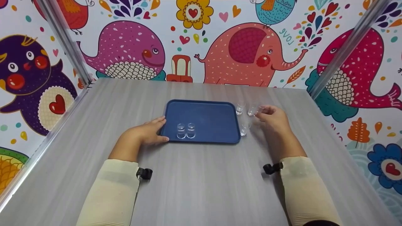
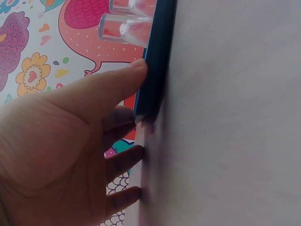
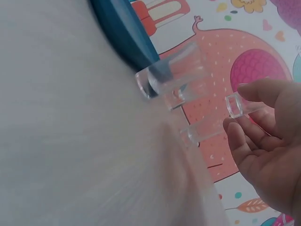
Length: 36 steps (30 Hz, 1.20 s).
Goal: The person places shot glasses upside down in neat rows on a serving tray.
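Observation:
On the left side of a blue tray (image 1: pixel 207 121), my left hand (image 1: pixel 149 131) touches the rim near the front corner. Its thumb lies at the tray's edge in the left wrist view, the other fingers spread along the side. Two small clear shot glasses (image 1: pixel 186 133) stand side by side on the tray's front left part. My right hand (image 1: pixel 274 118) pinches another clear shot glass (image 3: pixel 235 104) between thumb and fingers, above the table. Close to it, right of the tray, stand three more glasses: a front one (image 1: pixel 243 131), a back one (image 1: pixel 239 110) and one beside my fingertips (image 1: pixel 251 110).
The grey table (image 1: pixel 201 182) bears the tray and glasses. A wall with cartoon animals (image 1: pixel 188 40) rises behind, with metal posts (image 1: pixel 348 47) at the corners. Each sleeved wrist carries a small black camera (image 1: pixel 145 173).

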Available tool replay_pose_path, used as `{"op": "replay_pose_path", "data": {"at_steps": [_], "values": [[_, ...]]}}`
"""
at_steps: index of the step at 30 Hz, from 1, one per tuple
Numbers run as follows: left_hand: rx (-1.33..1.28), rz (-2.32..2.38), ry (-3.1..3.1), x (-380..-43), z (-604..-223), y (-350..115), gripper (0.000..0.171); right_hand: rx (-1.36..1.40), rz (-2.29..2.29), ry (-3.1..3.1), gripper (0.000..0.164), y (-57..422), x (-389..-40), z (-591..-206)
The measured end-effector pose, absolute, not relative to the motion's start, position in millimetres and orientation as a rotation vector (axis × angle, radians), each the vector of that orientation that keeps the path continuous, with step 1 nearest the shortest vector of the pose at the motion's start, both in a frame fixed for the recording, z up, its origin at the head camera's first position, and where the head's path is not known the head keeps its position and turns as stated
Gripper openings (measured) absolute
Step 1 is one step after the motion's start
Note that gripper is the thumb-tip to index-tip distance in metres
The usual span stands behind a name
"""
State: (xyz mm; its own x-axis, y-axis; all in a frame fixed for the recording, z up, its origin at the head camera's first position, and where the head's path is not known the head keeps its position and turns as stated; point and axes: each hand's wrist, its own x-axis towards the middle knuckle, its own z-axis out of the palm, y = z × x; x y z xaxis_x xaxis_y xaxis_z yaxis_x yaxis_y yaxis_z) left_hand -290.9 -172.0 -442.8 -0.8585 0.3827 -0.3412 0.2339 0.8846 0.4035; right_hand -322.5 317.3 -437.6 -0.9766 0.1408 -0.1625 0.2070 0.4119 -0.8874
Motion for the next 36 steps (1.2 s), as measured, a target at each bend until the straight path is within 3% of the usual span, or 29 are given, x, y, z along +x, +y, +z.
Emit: {"op": "replay_pose_path", "data": {"at_steps": [10,36], "values": [[0.432,0.481,2.63,-292.6,-444.2,-175.0,0.091,0.227,-1.692,2.646,0.041,291.9,-319.0,-434.6],[0.439,0.487,2.628,-294.1,-446.2,-172.4,0.092,-0.189,-1.802,2.582,0.032,170.6,-318.2,-418.2]]}}
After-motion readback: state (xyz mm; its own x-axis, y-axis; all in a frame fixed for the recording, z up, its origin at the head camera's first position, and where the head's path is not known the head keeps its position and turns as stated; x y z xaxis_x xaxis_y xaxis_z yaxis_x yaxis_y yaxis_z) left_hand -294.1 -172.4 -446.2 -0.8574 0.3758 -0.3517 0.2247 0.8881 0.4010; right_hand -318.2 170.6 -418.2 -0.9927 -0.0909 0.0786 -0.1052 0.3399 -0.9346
